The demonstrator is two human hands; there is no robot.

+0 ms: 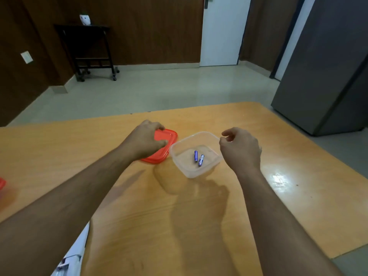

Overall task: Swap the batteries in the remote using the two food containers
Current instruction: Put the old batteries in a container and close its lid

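Now the left hand (146,139) grips the red lid (166,145) lying on the worktop (258,196); the right hand (241,150), loosely curled and empty, hovers beside the open tub (196,173) holding two batteries (198,157). Next: probably picking them out.

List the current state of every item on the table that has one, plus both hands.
Clear plastic food container: open, lid off.
Red plastic lid: flat on table, under left hand.
Two blue batteries: lying inside container.
Left hand: gripping lid.
Right hand: at container rim, loosely curled.
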